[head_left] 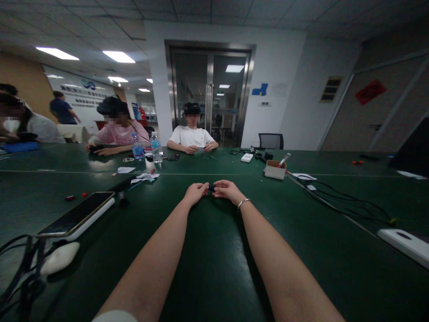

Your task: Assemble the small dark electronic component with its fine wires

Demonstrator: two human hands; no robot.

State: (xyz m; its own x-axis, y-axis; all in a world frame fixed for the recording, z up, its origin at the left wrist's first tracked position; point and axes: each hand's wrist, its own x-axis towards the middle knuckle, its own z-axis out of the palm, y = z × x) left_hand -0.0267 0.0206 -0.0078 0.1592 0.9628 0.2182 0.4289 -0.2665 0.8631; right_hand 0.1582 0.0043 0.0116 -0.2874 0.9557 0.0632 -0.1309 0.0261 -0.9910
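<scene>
Both arms stretch forward over the dark green table (pixel 214 268). Between my hands is a small black object (pixel 211 188), too small to name and partly covered by fingers. My left hand (pixel 196 194) pinches its left end. On its other side, my right hand (pixel 229 191) has its thumb and fingers closed around the right end. A silver bracelet (pixel 243 204) circles my right wrist.
To the left lie a phone (pixel 80 212) on a white block, a white mouse (pixel 60 258) and black cables. Water bottles (pixel 156 147) stand farther back. A small box (pixel 275 170) and cables (pixel 345 197) are on the right. Several people sit across the table.
</scene>
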